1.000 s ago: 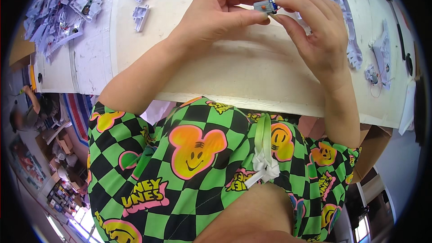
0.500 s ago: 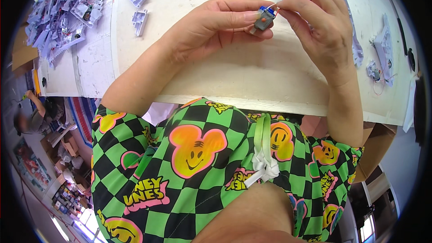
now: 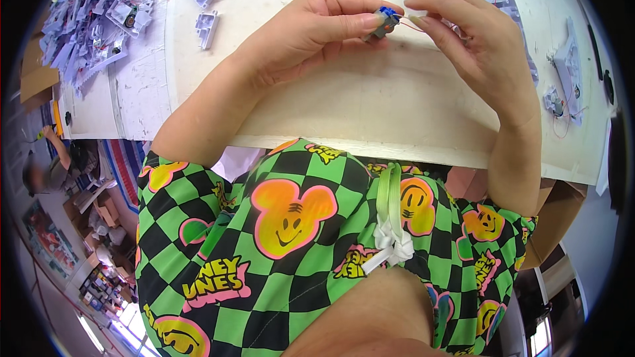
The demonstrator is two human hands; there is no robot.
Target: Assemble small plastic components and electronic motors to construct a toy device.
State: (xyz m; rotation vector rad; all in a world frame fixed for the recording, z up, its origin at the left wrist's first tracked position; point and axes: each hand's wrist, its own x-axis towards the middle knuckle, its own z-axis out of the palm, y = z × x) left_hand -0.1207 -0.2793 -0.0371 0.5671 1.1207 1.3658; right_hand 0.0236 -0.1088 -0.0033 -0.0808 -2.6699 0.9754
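Between the thumb and fingers of my left hand (image 3: 314,30) is a small grey motor unit (image 3: 378,32) with a bright blue end. Thin red wire (image 3: 411,24) runs from its blue end to my right hand (image 3: 486,46). The thumb and fingers of that hand are bent around the wire, a short way right of the motor; its exact hold is partly hidden. Behind my right hand lies a pale lavender plastic housing (image 3: 509,3) with red wire inside.
A big heap of lavender plastic parts (image 3: 99,23) covers the table's far left. Several loose pieces (image 3: 206,30) lie beside it. At the right rest another long housing piece (image 3: 567,66) and a small wired part (image 3: 553,101). A cardboard box (image 3: 552,218) stands below the table's right edge.
My right hand has drawn slightly right, away from the motor, and its fingers have shifted. The motor has turned in my left hand, and more red wire shows between the hands.
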